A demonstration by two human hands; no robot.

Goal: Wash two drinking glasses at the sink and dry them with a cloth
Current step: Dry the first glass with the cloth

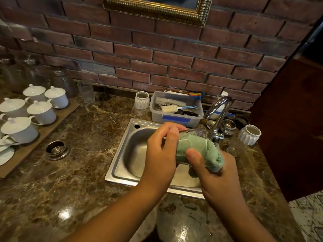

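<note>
Over the steel sink (122,163), my left hand (162,152) grips a clear drinking glass (195,137) lying on its side, mouth to the right. A green cloth (209,156) is stuffed into the glass and sticks out of its mouth. My right hand (215,173) holds the protruding end of the cloth, thumb pressed on the glass wall. A second clear glass (86,92) stands upright on the marble counter by the brick wall, far left of the sink.
A chrome tap (218,116) arches right behind the glass. A plastic tub of brushes (174,117) sits behind the sink. White lidded cups (40,110) fill a board at left. A metal ring (56,150), white ribbed pots (249,135) and small glasses stand around.
</note>
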